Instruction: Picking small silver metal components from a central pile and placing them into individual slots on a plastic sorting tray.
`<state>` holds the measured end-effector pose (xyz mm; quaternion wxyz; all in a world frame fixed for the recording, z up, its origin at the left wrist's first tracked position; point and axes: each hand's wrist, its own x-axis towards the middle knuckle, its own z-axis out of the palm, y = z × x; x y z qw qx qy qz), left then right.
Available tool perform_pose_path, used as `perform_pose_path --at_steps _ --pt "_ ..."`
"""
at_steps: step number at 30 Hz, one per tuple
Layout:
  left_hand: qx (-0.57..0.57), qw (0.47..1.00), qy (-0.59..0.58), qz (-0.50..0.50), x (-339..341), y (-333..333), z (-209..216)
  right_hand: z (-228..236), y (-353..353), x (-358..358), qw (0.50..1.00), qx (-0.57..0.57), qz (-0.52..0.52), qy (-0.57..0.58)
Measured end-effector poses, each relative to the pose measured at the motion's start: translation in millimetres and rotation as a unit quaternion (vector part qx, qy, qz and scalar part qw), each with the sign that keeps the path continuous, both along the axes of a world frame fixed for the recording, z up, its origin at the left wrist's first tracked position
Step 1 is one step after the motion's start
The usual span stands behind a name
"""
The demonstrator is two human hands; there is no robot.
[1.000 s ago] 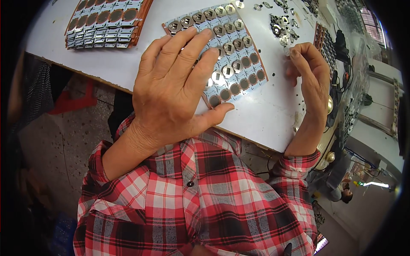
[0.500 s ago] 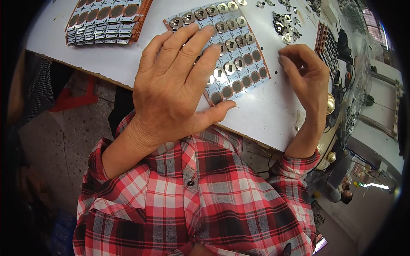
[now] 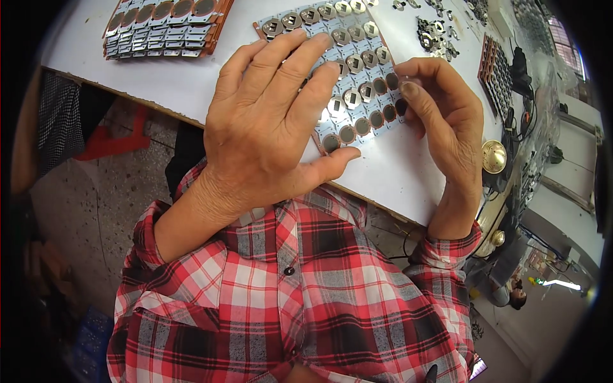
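A pale blue circuit board panel point(image 3: 356, 140) with orange-brown edges lies tilted on the white table. Silver coin-cell clips point(image 3: 352, 98) with square openings sit in its upper rows, while round dark pads point(image 3: 363, 126) show bare along the near row and at the right end of the row above. My left hand point(image 3: 255, 134) rests across the panel's left part, palm down with fingers spread, hiding several clips. At the right edge of the panel is my right hand point(image 3: 450, 108), thumb and fingertips pinched together; what is between them is too hidden to make out.
A stack of similar panels point(image 3: 159, 39) stands at the far left. Loose metal clips point(image 3: 435, 38) lie scattered beyond my right hand. Farther right are another panel point(image 3: 495, 73), cables and a brass-coloured dome point(image 3: 494, 156). The table's near edge point(image 3: 377, 203) runs before my body.
My right hand has moved left, from beside the panel to its right edge. My left hand stays spread on the panel. The whole view has shifted slightly.
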<state>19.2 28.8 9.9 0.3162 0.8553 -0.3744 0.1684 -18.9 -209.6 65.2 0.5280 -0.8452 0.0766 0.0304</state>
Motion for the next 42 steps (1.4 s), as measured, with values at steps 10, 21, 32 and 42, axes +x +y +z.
perform_pose_path --at_steps 10,21,32,42 --pt "0.0 1.0 0.006 0.0 -0.1 0.4 1.2 -5.1 8.5 -0.6 0.998 -0.03 0.009 -0.053" --pt "-0.021 1.0 0.007 -0.004 -0.4 -0.1 -2.5 -9.6 0.4 1.6 0.996 -0.043 0.04 -0.074" --pt "-0.024 1.0 0.015 -0.005 -0.6 -0.2 -2.1 -13.6 8.8 2.4 0.997 0.007 0.014 -0.071" --pt "0.014 0.999 0.035 -0.02 -1.6 0.6 2.8 -18.8 3.5 2.6 0.99 -0.066 0.055 -0.112"
